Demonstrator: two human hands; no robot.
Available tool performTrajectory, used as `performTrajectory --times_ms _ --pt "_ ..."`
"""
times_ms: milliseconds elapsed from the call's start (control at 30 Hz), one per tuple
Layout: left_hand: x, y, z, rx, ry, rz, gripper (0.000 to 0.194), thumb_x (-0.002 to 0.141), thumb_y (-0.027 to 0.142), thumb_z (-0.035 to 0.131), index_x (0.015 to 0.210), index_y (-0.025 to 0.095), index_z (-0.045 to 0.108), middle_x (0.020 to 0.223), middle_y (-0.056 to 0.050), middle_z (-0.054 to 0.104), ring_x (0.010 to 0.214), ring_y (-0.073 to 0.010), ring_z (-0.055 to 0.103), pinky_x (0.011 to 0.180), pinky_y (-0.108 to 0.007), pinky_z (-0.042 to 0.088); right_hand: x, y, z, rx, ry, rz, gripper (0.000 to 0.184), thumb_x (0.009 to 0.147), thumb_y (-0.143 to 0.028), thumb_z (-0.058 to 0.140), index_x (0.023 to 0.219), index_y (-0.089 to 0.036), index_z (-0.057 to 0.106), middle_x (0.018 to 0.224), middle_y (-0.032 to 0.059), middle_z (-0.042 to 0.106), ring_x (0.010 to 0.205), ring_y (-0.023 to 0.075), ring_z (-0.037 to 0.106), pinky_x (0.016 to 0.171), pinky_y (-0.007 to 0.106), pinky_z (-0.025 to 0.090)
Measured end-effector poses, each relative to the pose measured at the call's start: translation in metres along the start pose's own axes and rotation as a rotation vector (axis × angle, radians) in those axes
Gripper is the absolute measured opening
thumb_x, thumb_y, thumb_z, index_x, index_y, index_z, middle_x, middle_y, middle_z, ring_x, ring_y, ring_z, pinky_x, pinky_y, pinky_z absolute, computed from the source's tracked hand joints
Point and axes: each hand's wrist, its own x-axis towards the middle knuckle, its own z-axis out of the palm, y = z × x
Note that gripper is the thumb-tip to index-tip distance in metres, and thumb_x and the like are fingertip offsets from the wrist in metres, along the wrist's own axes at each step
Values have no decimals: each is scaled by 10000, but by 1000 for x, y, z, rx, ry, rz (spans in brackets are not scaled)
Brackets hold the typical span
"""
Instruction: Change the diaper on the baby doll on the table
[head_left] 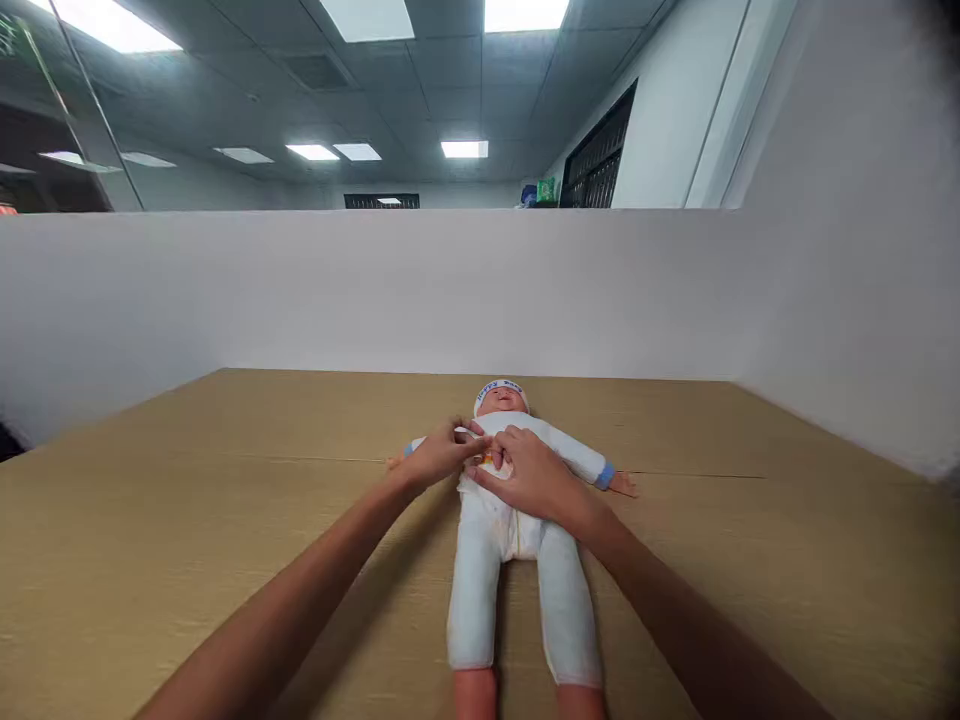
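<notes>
Where the two hands meet over the doll's belly, the fingers of the left hand and those of the right hand are bent inward, nearly touching; whether they pinch any cloth cannot be told. A small orange-yellow patch shows between them, just above the white diaper. The doll lies face up on the brown counter, arms spread, blue cuffs at the wrists, its white-clad legs pointing toward the person. Its head, in a white cap with dark lettering, is at the far end. Beyond stands a low white wall.
</notes>
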Motion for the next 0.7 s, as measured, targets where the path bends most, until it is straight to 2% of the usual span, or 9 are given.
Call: performTrajectory --times_ms 133,233,333,400,533,600,700 --pt "-6 -5 1 -96 -14 67 638 801 739 789 1086 184 655 878 -15 677 804 -163 581 784 -298 444 1 0 5 3 45 40 357 1050 -355 680 746 -216 552 854 13 612 853 205 570 762 318 371" --pt "-8 -12 0 -178 26 154 584 870 713 734 1140 202 651 967 -33 683 887 -181 614 847 -316 484 8 7 8 -5 74 34 390 1087 -323 607 721 -219 524 818 10 588 821 199 549 725 319 332" --pt "2 -29 3 -71 123 244 527 897 621 751 1211 216 623 1154 -61 685 952 -189 621 803 -300 492 17 23 16 -19 113 24 368 1054 -246 619 709 -223 495 794 0 560 764 190 506 687 325 277" --pt "12 -46 6 16 205 281 460 911 554 737 1187 207 618 1166 -64 672 927 -185 613 758 -292 484 23 36 26 -21 152 17 362 1037 -237 628 707 -226 479 779 -8 548 733 184 490 678 326 266" --pt "22 -68 13 143 341 341 303 956 424 645 1144 187 623 1082 -54 672 849 -180 604 758 -314 481 29 52 43 -9 261 9 280 1004 -228 626 766 -239 479 805 -6 556 736 192 517 680 321 313" --pt "15 -66 15 230 410 371 240 985 367 601 1140 187 636 1067 -53 674 847 -187 610 796 -337 487 27 56 40 7 320 2 190 982 -201 607 835 -242 493 863 10 576 775 203 553 696 320 370" --pt "-9 -51 18 368 461 446 181 1041 316 537 1127 201 648 1126 -65 680 939 -209 622 905 -379 491 14 65 24 39 386 -21 68 978 -195 565 946 -237 523 975 41 622 833 212 604 757 332 474"
